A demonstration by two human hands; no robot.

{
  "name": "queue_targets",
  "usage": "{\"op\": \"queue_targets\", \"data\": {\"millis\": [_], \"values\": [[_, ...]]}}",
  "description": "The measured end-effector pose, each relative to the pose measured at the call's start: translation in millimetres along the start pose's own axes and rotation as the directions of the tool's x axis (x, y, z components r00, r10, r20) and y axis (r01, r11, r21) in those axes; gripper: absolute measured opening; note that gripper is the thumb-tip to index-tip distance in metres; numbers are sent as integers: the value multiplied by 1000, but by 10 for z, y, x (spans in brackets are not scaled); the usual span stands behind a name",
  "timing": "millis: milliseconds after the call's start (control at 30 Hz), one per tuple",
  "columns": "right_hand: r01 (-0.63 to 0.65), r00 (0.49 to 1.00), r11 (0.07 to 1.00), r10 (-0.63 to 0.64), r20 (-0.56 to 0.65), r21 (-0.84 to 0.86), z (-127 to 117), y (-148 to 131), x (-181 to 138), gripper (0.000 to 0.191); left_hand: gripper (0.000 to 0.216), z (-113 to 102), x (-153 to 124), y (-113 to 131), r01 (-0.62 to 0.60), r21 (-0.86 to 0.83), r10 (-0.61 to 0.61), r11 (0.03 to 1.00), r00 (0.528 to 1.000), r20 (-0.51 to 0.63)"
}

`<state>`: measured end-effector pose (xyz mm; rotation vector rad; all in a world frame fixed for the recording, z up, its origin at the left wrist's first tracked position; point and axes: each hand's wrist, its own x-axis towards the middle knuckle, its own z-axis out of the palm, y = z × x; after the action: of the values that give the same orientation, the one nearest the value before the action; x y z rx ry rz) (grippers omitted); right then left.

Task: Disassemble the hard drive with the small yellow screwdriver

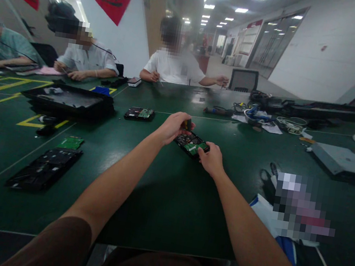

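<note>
A black hard drive (189, 144) with a green circuit board on its upper face lies angled in front of me, at the middle of the table. My right hand (212, 160) grips its right end, the thumb beside the green board. Over its far left end, my left hand (175, 128) is closed with fingers curled around a small dark piece (188, 125). What kind of piece it is, and whether it is joined to the drive, I cannot tell. A similar drive (139, 113) lies further off to the left.
At left lie a black casing (45, 168), a green circuit board (71, 142) and a black tray (71, 100). To the right are a grey metal box (348, 162), tangled cables (257, 114) and a blurred-out item on a white-and-blue packet (264, 212). Several people sit across the green table (163, 220).
</note>
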<state>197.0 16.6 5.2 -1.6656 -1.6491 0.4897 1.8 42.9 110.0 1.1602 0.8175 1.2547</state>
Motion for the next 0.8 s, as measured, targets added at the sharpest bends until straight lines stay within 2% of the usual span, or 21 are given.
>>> {"op": "queue_targets", "data": {"millis": [800], "values": [[-42, 998, 994, 38, 48, 99, -41, -42, -41, 55, 13, 1, 10, 6, 19, -4, -19, 1000, 1000, 5]]}}
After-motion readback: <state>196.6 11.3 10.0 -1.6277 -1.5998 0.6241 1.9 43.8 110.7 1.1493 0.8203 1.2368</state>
